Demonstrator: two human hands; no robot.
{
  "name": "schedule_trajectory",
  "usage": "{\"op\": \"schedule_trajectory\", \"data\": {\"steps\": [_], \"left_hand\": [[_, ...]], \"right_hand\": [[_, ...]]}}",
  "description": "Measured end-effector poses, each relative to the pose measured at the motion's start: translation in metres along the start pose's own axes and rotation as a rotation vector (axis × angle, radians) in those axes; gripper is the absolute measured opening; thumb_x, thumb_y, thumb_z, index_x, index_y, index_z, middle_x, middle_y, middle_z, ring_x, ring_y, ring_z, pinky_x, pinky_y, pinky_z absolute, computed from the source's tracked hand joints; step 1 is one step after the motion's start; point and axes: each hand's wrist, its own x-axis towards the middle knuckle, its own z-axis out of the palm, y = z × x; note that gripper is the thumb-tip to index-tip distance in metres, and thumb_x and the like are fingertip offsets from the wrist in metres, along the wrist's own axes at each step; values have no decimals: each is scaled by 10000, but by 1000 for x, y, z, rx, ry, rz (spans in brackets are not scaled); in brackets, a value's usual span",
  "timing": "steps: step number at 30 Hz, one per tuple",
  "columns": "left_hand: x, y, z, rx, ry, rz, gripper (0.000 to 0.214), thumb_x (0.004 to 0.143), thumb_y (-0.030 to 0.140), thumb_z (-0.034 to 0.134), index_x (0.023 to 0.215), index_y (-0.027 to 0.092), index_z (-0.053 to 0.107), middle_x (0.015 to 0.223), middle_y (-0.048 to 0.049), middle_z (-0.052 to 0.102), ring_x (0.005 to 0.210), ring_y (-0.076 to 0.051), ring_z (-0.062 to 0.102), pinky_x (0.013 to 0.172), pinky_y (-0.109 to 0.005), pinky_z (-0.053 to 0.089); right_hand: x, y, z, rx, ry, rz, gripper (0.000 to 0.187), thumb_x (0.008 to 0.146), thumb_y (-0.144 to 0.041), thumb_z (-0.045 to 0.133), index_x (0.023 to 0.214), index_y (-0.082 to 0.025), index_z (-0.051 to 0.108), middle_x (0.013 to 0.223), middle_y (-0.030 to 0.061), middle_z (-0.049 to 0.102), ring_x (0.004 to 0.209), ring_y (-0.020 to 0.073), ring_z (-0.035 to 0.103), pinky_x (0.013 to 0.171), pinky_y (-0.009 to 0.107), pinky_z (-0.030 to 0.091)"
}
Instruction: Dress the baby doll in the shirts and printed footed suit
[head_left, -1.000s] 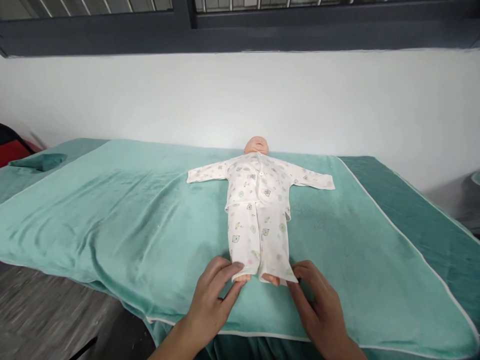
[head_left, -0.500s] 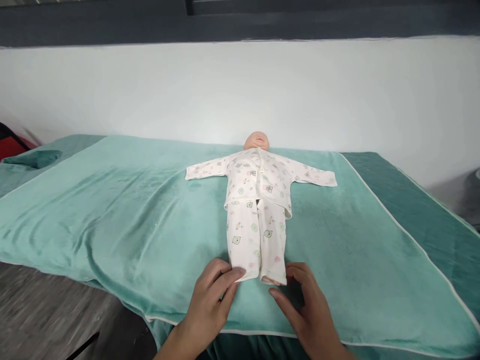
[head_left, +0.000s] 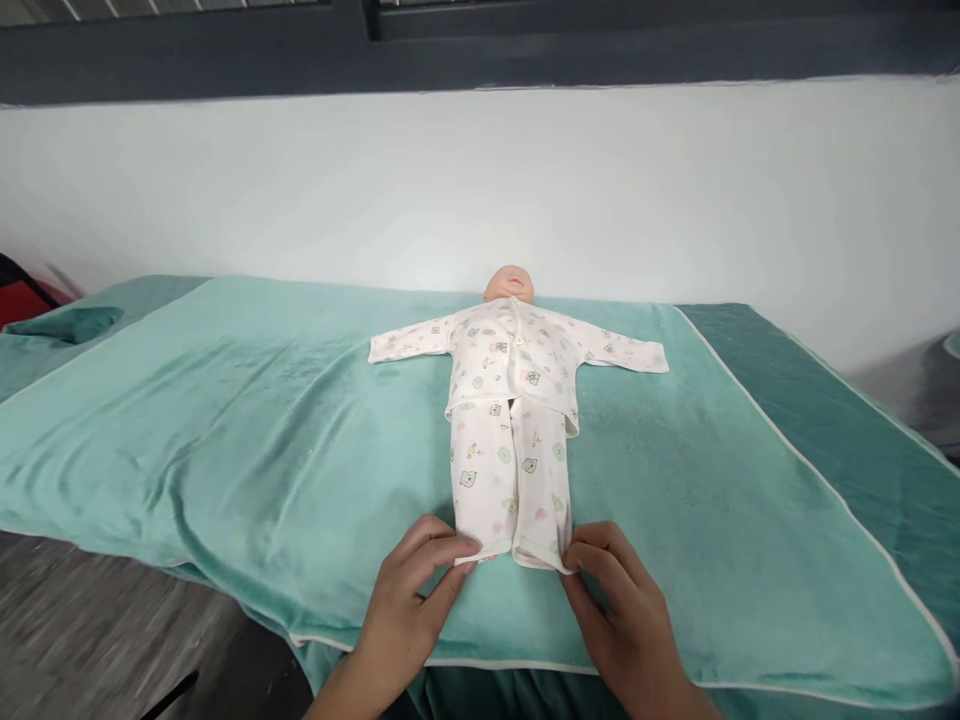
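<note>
A baby doll [head_left: 511, 283] lies on its back, its head toward the wall. It wears a white printed long-sleeved shirt [head_left: 540, 350], with the sleeves spread to both sides, and matching printed pants [head_left: 484, 480]. My left hand [head_left: 412, 590] pinches the hem of the left pant leg at its outer corner. At the outer corner of the right leg's hem, my right hand [head_left: 622, 600] also has the cloth between thumb and fingers. The doll's hands and feet are covered by the clothes.
Beneath the doll is a light green plush blanket [head_left: 712, 500] with white piping, over a darker green cover [head_left: 840, 420]. A white wall [head_left: 300, 190] stands behind. Something red [head_left: 26, 302] sits at the far left. Grey wood-look floor [head_left: 90, 620] shows at lower left.
My right hand has closed its thumb and fingers on the right pant hem, which now sits lower over the leg's end. My left hand keeps its pinch, shifted slightly left.
</note>
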Motion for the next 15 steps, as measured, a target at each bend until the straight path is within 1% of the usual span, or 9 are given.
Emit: {"op": "schedule_trajectory", "data": {"steps": [2, 4, 9, 12, 15], "left_hand": [[-3, -1, -1, -35, 25, -78, 170, 933, 242, 595, 1027, 322, 711, 862, -32, 624, 817, -184, 651, 678, -298, 539], [-5, -1, -1, -65, 57, -124, 125, 928, 278, 604, 996, 312, 704, 854, -33, 614, 819, -187, 645, 692, -302, 538], [-7, 3, 2, -116, 129, -214, 90, 931, 330, 598, 920, 292, 678, 849, -42, 592, 784, -186, 609, 679, -307, 520], [-7, 4, 4, -145, 152, -228, 84, 923, 332, 616, 903, 295, 689, 887, -48, 580, 827, -192, 601, 698, -309, 513], [-8, 3, 6, -189, 175, -198, 57, 907, 310, 645, 902, 296, 700, 939, -52, 569, 884, -194, 591, 730, -303, 507]], "right_hand": [[-2, 3, -1, -1, -39, -14, 192, 928, -45, 522, 955, -235, 529, 894, 24, 561, 770, 129, 587, 650, 224, 499], [-6, 6, -1, 8, -76, 8, 173, 934, -64, 535, 956, -235, 524, 902, 24, 564, 769, 127, 590, 647, 222, 500], [-14, 11, 2, 16, -85, 79, 144, 943, -100, 567, 958, -235, 520, 924, 24, 572, 766, 121, 587, 653, 222, 503], [-15, 10, 3, 31, -80, 84, 142, 944, -103, 573, 958, -234, 519, 925, 22, 572, 766, 120, 579, 651, 225, 500], [-14, 10, 5, 47, -77, 88, 143, 944, -105, 577, 948, -232, 511, 913, 16, 569, 757, 121, 571, 645, 232, 500]]}}
